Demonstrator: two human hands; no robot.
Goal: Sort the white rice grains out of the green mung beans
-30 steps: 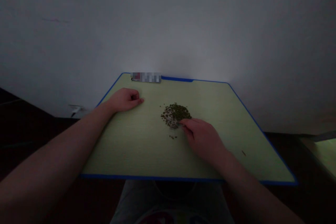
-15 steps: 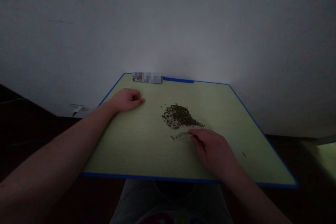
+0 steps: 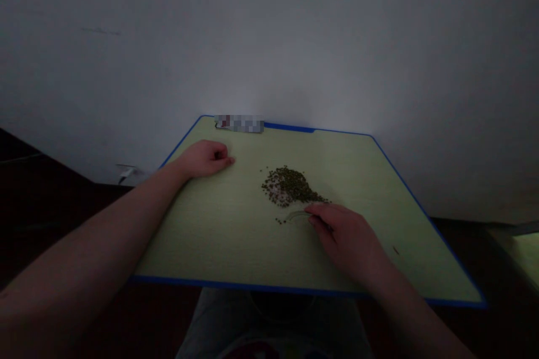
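My right hand (image 3: 343,235) is closed on a clear curved-edged piece (image 3: 298,215), thin and see-through; its exact kind I cannot make out. It touches or hovers just over the tabletop, at the near side of a pile of small greenish-brown beans (image 3: 295,182). Paler, whitish grains (image 3: 275,189) show among the beans on the left of the pile. A few loose beans (image 3: 279,221) lie by the clear piece's left end. My left hand (image 3: 206,158) rests on the table left of the pile, fingers curled in a loose fist, with nothing visible in it.
The pale yellow-green table (image 3: 202,235) has a blue edge and stands against a grey wall (image 3: 269,39). A blurred-out flat item (image 3: 240,124) lies at its back left. A small dark reddish sliver (image 3: 396,250) is on the right. A plug (image 3: 127,173) sits in the wall at left.
The view has shifted slightly. My right hand, with the clear piece, has barely moved against the pile. My left hand stays curled in place.
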